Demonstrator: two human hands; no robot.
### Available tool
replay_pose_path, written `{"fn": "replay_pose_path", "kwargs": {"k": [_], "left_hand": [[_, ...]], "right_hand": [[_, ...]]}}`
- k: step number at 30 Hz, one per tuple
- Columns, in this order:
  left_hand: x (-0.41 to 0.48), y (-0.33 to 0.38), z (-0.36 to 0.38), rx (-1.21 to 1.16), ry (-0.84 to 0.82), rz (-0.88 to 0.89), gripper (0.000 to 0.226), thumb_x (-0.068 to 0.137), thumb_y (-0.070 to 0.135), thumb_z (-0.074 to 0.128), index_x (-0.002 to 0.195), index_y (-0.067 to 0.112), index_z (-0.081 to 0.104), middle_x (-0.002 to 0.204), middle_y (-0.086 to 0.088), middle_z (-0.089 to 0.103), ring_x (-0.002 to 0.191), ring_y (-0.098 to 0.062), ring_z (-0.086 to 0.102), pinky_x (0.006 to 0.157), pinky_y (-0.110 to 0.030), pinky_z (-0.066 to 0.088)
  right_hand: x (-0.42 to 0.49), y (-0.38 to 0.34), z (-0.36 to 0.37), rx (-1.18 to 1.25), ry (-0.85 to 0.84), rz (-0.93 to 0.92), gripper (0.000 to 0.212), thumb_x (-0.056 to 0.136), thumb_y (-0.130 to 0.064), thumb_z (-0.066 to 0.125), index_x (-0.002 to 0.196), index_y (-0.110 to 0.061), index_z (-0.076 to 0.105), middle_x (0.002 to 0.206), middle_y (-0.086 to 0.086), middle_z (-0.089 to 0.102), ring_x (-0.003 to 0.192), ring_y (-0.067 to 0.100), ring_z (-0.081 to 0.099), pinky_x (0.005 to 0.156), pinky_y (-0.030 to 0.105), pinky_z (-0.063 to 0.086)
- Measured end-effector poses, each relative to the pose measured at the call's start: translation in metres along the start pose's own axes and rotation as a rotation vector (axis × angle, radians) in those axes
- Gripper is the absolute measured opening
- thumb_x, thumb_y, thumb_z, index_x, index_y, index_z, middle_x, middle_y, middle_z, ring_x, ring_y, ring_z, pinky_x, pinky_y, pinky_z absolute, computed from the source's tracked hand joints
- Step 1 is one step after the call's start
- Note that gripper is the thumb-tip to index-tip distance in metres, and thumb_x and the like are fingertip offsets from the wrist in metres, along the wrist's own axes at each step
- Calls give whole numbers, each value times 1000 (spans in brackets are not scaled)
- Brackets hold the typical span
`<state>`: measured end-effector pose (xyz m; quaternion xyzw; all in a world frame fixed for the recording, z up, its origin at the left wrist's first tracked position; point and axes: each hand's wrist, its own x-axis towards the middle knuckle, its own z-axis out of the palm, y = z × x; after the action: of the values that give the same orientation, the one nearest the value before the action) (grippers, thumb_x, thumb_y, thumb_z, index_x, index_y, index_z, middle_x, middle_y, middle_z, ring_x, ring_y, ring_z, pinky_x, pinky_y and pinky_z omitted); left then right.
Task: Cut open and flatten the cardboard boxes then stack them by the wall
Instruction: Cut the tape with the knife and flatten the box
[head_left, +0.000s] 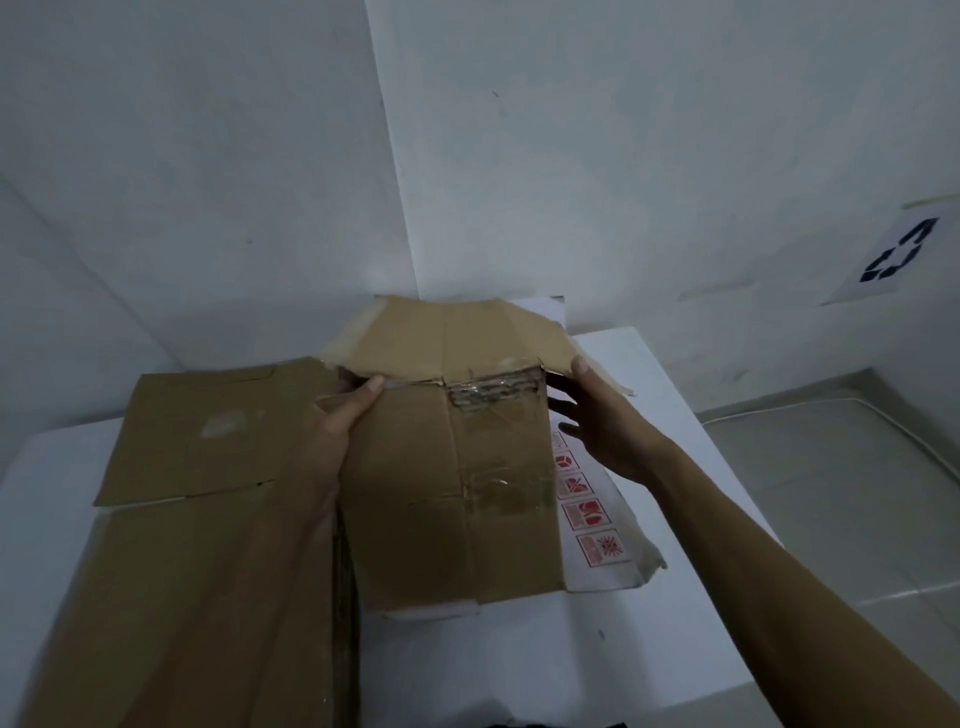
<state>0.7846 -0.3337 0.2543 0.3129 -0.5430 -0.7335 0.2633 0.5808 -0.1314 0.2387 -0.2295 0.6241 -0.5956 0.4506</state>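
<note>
On the white surface (649, 649) | flattened brown cardboard box (452, 509) lies centre; fingers of our left hand (343, 415) pinch its edge; right hand (602, 421) fingers spread, steadying the flap (452, 332) | risk: unpressed, flap likely springs back

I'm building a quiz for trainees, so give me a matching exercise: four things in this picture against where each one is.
Things: 1 left hand; 2 right hand; 3 recycling sign; 4 flat cardboard sheet.
Places: A on the wall, right; B lying flat at the far left; C gripping the left edge of the torn box; D at that box's right edge.
Pairs: 1-C; 2-D; 3-A; 4-B.
</note>
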Motion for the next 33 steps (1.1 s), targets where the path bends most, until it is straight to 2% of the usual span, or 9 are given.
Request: {"fn": "replay_pose_path", "kwargs": {"k": [3, 7, 9, 11, 16, 19, 22, 26, 33], "left_hand": [[3, 6, 1, 17, -21, 8, 32, 91, 27, 67, 119, 12, 67, 108, -3, 74, 93, -14, 71, 69, -21, 56], [13, 6, 2, 156, 41, 16, 65, 70, 63, 76, 118, 21, 70, 112, 4, 74, 106, -15, 69, 88, -32, 52], [18, 2, 5, 247, 79, 16, 59, 76, 63, 73, 121, 25, 69, 110, 10, 74, 104, -10, 69, 91, -33, 51], [22, -6, 8, 311, 115, 17, 42, 86, 51, 70, 118, 23, 71, 106, 9, 74, 100, -9, 69, 90, -31, 52], [28, -46, 18, 493, 138, -126, 32, 87, 36, 74, 108, 12, 69, 99, -1, 70, 93, -20, 66, 82, -30, 52], [21, -94, 13, 655, 146, -259, 30, 91, 32, 70, 109, 9, 63, 106, -5, 65, 86, -18, 60, 64, -24, 44], [9, -141, -6, 620, 212, -364, 60, 96, 26, 63, 148, 7, 39, 145, -14, 52, 123, -29, 55, 90, -30, 45], [-7, -177, -22, 636, 165, -544, 84, 98, 38, 59, 160, 16, 7, 163, -9, 23, 145, -29, 33, 114, -39, 34], [-6, -188, -23, 654, 158, -628, 91, 93, 49, 63, 158, 9, 15, 162, -12, 27, 144, -31, 34, 115, -40, 33]], "right_hand": [[0, -5, -6, -47, 26, -1, 116, 55, -92, 64, 148, -27, 40, 144, -3, 54, 131, 19, 53, 117, 49, 30], [-4, -12, -12, -168, 219, -44, 99, 63, -85, 60, 142, -27, 45, 136, -4, 56, 122, 17, 55, 105, 39, 46], [-6, -11, -20, -249, 386, -65, 56, 75, -73, 62, 110, -30, 63, 108, -11, 64, 102, 11, 59, 85, 29, 48], [-12, -7, -31, -337, 550, -57, 39, 83, -62, 68, 79, -24, 61, 84, -10, 62, 81, 11, 59, 66, 28, 43], [-30, 30, -49, -369, 652, 50, 36, 82, -49, 76, 97, -17, 70, 94, 0, 70, 85, 17, 66, 66, 28, 50], [-30, 76, -51, -410, 671, 152, 36, 85, -41, 76, 108, -14, 67, 102, 5, 69, 85, 17, 65, 65, 29, 50], [-31, 125, -49, -440, 655, 291, 52, 90, -28, 73, 135, -11, 53, 127, 14, 62, 104, 26, 62, 84, 36, 52], [-39, 167, -42, -394, 565, 458, 83, 91, -30, 71, 156, -11, 23, 160, 17, 29, 144, 35, 34, 112, 47, 38], [-43, 173, -36, -186, 467, 513, 87, 96, -43, 61, 160, -19, 7, 165, 11, 19, 148, 33, 28, 115, 46, 31]]}}
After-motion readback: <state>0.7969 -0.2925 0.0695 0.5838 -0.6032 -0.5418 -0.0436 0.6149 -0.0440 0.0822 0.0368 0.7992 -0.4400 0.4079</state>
